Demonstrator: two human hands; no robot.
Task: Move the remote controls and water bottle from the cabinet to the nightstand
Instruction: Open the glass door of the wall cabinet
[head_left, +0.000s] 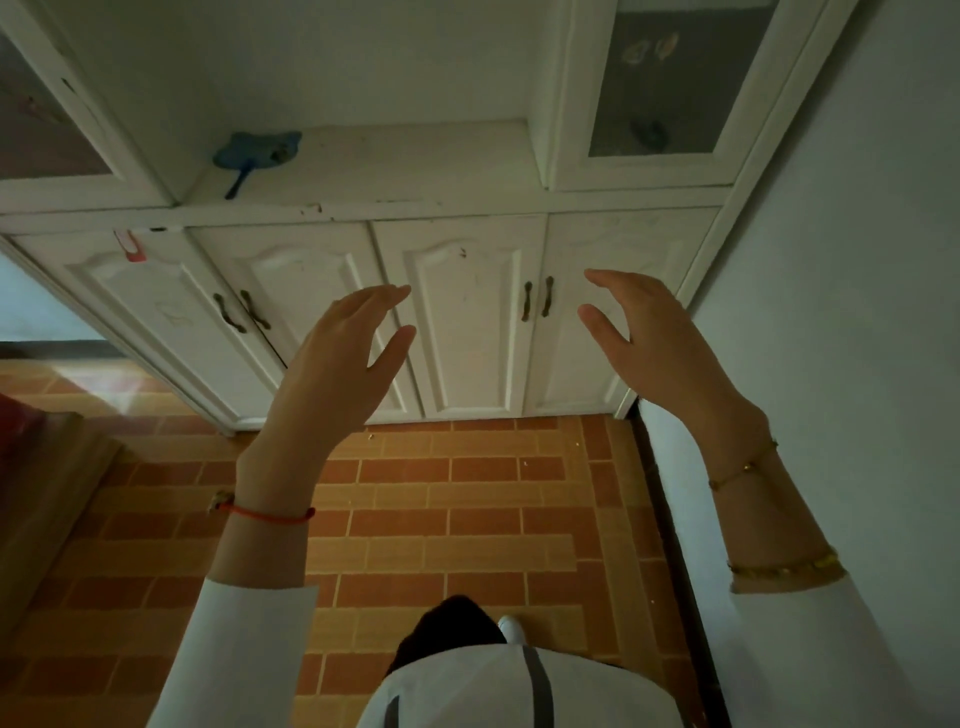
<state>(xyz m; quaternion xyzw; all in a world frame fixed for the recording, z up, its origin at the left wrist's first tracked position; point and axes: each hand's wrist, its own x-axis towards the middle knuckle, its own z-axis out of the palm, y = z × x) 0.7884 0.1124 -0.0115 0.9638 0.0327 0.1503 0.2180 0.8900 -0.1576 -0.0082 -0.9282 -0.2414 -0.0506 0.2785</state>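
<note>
Before the white wooden cabinet (457, 312), both bare hands were raised in the air, palms turned toward each other, neither one touching anything. The left hand (343, 358) had its fingers straight and loosely together, thumb spread apart from them, holding nothing; a thin red string bracelet (270, 514) circled that wrist above a white sleeve (228, 649). The right hand (654, 332) mirrored it, fingers extended and gently arched, thumb set wide, also holding nothing, with two thin gold bracelets (743, 467) on the forearm. Both hands hovered in front of the lower cabinet doors, which were closed, each pair carrying dark metal handles (537, 299) near the middle seam.

On the cabinet's white countertop ledge (415, 171) lay a small blue fan-shaped object with a short handle (257, 153), toward the left end (too blurred to say what it was). No remote controls or water bottle showed on the ledge or anywhere else in view, so where they lay could not be told. Glass-fronted upper doors (670, 83) stood at either side of the recess. A small red and white sticker (129, 245) sat at the top left of the lower doors. Below the hands ran an orange brick-patterned tile floor (467, 499), and a pale wall (841, 312) rose at the right.
</note>
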